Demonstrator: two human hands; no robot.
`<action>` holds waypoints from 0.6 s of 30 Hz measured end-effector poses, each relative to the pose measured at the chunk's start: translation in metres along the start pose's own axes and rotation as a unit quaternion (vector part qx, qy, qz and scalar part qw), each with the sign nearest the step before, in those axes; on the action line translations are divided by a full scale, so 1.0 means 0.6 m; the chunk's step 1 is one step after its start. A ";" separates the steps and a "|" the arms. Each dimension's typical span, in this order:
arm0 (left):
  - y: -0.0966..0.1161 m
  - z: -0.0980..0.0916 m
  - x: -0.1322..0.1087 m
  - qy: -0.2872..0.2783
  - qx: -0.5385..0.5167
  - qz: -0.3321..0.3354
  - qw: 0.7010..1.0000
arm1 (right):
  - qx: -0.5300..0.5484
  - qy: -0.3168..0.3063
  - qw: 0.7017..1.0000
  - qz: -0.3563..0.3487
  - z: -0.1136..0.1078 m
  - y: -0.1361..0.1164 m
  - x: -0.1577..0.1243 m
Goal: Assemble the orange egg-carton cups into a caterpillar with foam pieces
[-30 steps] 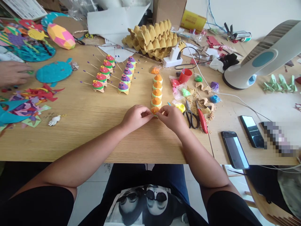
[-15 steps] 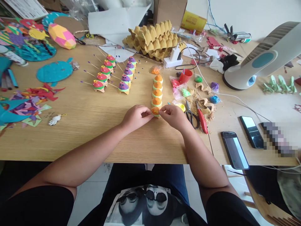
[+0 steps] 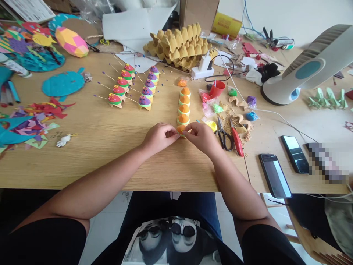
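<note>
A row of egg-carton cups [image 3: 184, 109] covered in orange and pale green modelling clay stands lengthwise in front of me. My left hand [image 3: 162, 139] pinches the left side of the nearest cup, thumb and forefinger together. From the right, my right hand [image 3: 200, 136] has its fingertips pressed together over the front of that same cup, where a bit of yellow shows. Whatever lies between the right fingertips is too small and covered to make out. Both hands partly hide the nearest cup.
Left of the row stand red-green [image 3: 119, 88] and purple-yellow [image 3: 149, 88] cup rows with pins sticking out. To the right lie scissors [image 3: 225, 137], a red cutter [image 3: 237, 141], bagged clay and a red cup [image 3: 217, 89]. Further right are phones [image 3: 275, 176] and a fan [image 3: 300, 70].
My right hand has shifted slightly left, its fingertips now covering more of the nearest cup's front and its yellow dots. My left hand stays in place.
</note>
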State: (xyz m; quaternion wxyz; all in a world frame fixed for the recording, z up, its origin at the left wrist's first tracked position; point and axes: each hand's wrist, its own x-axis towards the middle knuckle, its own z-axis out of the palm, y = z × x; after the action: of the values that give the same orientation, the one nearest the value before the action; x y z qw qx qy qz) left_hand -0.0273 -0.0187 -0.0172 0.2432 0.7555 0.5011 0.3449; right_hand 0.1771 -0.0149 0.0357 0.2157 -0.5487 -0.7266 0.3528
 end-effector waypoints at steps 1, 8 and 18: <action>0.000 0.000 0.000 -0.001 -0.001 -0.002 1.000 | 0.001 -0.008 1.000 -0.013 -0.001 0.000 -0.001; 0.001 0.000 0.001 0.002 -0.005 -0.003 1.000 | -0.005 -0.046 0.998 -0.030 -0.011 0.008 0.001; -0.001 0.000 0.001 0.001 -0.001 0.003 1.000 | -0.052 -0.043 0.998 -0.009 -0.008 0.005 0.002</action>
State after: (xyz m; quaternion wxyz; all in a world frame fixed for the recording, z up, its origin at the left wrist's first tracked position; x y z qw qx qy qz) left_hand -0.0274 -0.0177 -0.0174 0.2427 0.7562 0.4989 0.3469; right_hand 0.1818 -0.0121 0.0366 0.1584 -0.5364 -0.7578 0.3360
